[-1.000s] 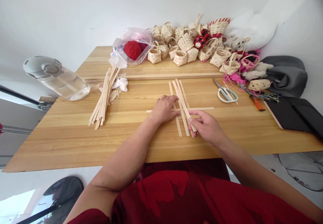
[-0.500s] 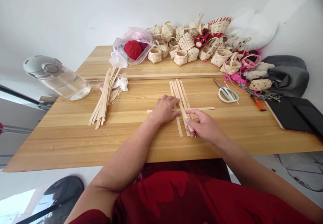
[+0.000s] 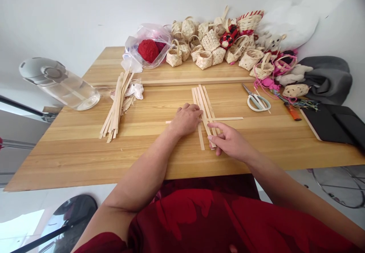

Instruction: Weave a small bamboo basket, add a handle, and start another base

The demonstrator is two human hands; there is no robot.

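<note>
Several thin wood strips (image 3: 205, 101) lie side by side lengthwise on the table, and one crosswise strip (image 3: 232, 119) runs across them. My left hand (image 3: 186, 120) rests over the crossing from the left, its fingers bent and pressing on the strips there; its fingertips are partly hidden. My right hand (image 3: 228, 141) pinches the near end of one lengthwise strip between thumb and fingers, with the index finger stretched along it. The near ends of the strips beside it are partly covered by this hand.
A bundle of loose strips (image 3: 115, 110) lies to the left, by a water bottle (image 3: 64, 86). Scissors (image 3: 258, 101) and an orange-handled tool (image 3: 293, 113) are at the right. Small woven baskets (image 3: 203, 59) and a bag with red yarn (image 3: 148, 51) stand behind a wooden bar (image 3: 182, 81).
The pinched strip has shifted left at its near end, closer to its neighbours. Both hands stay almost in place; the whole view has tilted slightly.
</note>
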